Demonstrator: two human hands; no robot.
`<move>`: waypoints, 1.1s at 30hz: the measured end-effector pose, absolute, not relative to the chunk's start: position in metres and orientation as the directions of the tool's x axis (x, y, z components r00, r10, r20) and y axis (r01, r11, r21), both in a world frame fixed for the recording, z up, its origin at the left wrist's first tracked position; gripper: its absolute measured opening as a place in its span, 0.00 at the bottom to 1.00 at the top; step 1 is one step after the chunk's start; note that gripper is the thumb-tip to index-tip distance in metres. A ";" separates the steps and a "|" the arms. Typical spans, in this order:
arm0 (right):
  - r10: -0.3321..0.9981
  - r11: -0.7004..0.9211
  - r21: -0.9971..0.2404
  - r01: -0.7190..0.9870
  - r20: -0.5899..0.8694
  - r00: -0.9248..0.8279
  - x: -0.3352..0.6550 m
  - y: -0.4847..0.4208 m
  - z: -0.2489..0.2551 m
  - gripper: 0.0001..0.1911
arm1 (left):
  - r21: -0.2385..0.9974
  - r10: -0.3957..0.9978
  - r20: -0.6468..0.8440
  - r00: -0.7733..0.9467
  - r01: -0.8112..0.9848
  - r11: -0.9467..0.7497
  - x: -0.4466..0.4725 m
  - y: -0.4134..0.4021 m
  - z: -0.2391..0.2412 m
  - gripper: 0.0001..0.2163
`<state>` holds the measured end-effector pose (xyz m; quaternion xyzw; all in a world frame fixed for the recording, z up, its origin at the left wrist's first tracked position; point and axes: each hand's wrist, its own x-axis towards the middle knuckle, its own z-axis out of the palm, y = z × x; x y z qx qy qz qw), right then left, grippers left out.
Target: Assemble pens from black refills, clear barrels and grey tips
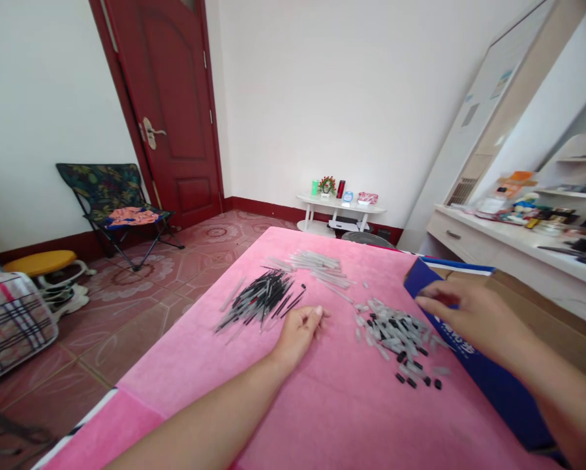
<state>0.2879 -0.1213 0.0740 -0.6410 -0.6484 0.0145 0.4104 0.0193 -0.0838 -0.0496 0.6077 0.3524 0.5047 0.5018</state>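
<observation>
My left hand [300, 329] rests on the pink cloth [332, 405], its fingers curled and thumb pressed against them. Whatever it may hold is hidden. Just beyond it lies a loose pile of thin black and grey pen refills [261, 297]. Farther back is a bunch of clear, whitish tubes [317, 261]. To the right spreads a heap of small caps [395, 329], some translucent and some black. My right hand [464, 316], blurred by motion, hovers over the near edge of a blue cardboard box [489, 385]. Its fingers are bent, and I cannot make out anything in them.
The open box takes up the table's right side. Behind it stands a white dresser [449, 228] crowded with items. A low white table [339, 203] is by the far wall. On the left are a folding chair [107, 189], a yellow stool [41, 262] and a red door [170, 98].
</observation>
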 end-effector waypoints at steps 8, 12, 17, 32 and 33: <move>0.935 0.262 -0.314 0.913 0.318 -0.159 0.173 -0.065 0.000 0.11 | 0.957 0.951 0.289 0.109 -0.048 -0.285 0.009 -0.073 -0.051 0.19; 0.943 0.090 -0.123 0.988 0.331 -0.045 0.171 -0.042 -0.021 0.16 | 0.959 0.953 0.284 0.108 -0.048 -0.280 0.010 -0.071 -0.052 0.19; 0.952 -0.030 -0.067 0.997 0.303 0.048 0.182 -0.031 -0.028 0.12 | 0.960 0.952 0.279 0.124 -0.033 -0.277 0.011 -0.070 -0.055 0.19; 0.892 0.417 -0.559 0.716 0.401 -0.206 0.110 -0.073 -0.032 0.09 | 0.854 0.910 0.320 -0.263 -0.336 -0.397 -0.018 -0.049 -0.020 0.14; 0.890 0.423 -0.491 0.761 0.384 -0.247 0.106 -0.075 -0.035 0.11 | 0.826 0.896 0.316 -0.311 -0.375 -0.421 -0.023 -0.046 -0.015 0.13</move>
